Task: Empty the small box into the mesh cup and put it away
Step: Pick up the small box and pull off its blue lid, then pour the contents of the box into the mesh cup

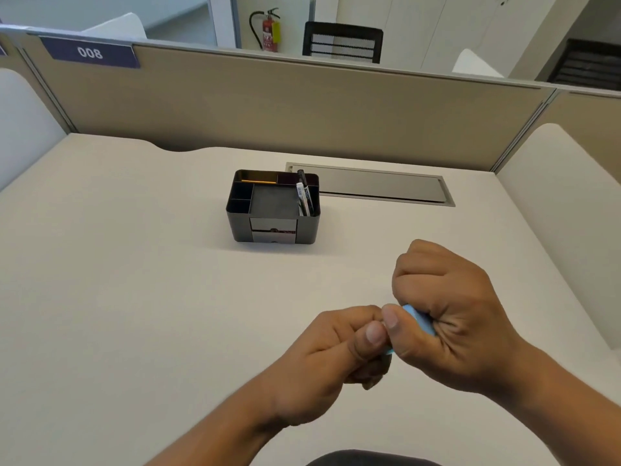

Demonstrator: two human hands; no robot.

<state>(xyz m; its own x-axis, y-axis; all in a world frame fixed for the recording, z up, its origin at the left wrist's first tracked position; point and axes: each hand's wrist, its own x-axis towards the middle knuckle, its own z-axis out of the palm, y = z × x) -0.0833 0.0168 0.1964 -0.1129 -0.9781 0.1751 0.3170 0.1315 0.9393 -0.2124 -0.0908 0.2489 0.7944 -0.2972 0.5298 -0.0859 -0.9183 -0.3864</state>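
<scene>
Gripping a small light-blue box (418, 319), right hand (447, 317) is curled tight around it above the near edge of the beige desk (134, 264). Left hand (336, 351) pinches the box's left end, thumb and fingers closed. Black compartmented desk organizer (273, 207) stands well apart, behind.

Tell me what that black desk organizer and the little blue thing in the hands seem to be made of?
The black organizer looks like matte metal or hard plastic: thin, straight compartment walls with a dull sheen. Which of the two, I cannot tell. The blue box looks like smooth plastic with rounded edges and an even, light colour, though the right hand and left hand cover most of it.
</scene>
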